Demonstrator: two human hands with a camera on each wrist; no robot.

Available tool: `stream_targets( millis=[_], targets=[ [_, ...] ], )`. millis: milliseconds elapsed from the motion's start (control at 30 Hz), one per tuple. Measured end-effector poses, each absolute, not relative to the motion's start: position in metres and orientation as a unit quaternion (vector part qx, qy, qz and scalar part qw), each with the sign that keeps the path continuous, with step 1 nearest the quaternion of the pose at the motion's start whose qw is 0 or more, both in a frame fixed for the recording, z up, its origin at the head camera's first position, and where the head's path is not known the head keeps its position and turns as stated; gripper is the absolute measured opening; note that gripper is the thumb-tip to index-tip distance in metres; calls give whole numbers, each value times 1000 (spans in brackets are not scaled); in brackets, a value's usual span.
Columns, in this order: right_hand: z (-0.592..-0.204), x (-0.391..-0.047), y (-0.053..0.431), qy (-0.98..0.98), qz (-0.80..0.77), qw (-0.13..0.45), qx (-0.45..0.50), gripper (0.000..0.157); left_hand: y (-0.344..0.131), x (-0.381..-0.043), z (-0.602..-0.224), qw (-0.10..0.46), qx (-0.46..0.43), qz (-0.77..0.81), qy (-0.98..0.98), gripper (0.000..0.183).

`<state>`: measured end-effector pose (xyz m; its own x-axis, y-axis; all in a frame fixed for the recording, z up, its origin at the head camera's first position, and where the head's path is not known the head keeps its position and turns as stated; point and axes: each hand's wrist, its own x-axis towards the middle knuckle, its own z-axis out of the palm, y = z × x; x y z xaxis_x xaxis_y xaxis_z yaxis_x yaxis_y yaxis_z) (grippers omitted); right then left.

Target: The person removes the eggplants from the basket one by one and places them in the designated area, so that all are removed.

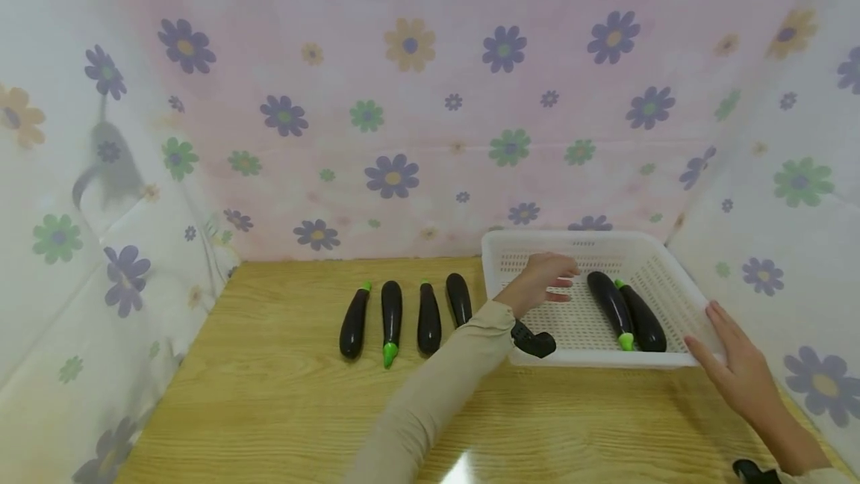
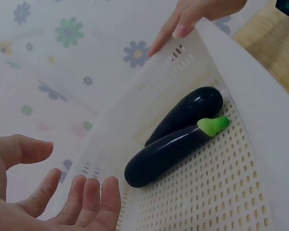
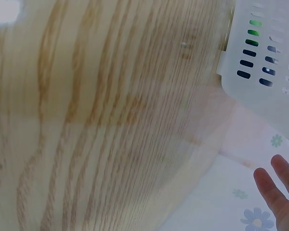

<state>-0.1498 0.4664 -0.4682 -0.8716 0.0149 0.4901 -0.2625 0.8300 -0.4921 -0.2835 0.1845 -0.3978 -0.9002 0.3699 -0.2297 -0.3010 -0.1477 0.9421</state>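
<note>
Over the left part of a white plastic basket [image 1: 605, 358], my left hand [image 1: 540, 281] holds nothing, its fingers spread and loosely bent. In the left wrist view, that hand's thumb stands apart from its fingers [image 2: 111, 199]. Two dark eggplants lie side by side in the right half of the basket: one eggplant [image 1: 608, 301] has its green stem toward the front, the other eggplant [image 1: 643, 323] toward the back. My right hand [image 1: 739, 368] rests at the basket's right front corner, with fairly straight fingers along the rim and the thumb at the corner.
On the wooden table [image 1: 289, 409], several eggplants stand in a row left of the basket; the rightmost eggplant [image 1: 459, 297] is partly hidden by my left sleeve [image 1: 430, 394]. Flowered cloth [image 1: 410, 110] hangs behind the table and along both sides.
</note>
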Motion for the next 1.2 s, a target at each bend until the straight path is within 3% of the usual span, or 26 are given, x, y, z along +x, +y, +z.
stream_targets(
  millis=[200, 567, 800, 1200],
  targets=[
    [-474, -149, 462, -922, 291, 249, 63, 65, 200, -289, -406, 223, -11, 762, 608, 9],
    [-472, -148, 466, -925, 269, 262, 65, 63, 234, -297, -420, 211, -81, 767, 601, 11],
    [-467, -149, 470, -927, 263, 261, 63, 63, 249, -299, -425, 211, -114, 769, 593, 18],
    [-467, -147, 467, -929, 268, 249, 59, 63, 254, -292, -436, 277, -80, 760, 583, 40]
  ],
)
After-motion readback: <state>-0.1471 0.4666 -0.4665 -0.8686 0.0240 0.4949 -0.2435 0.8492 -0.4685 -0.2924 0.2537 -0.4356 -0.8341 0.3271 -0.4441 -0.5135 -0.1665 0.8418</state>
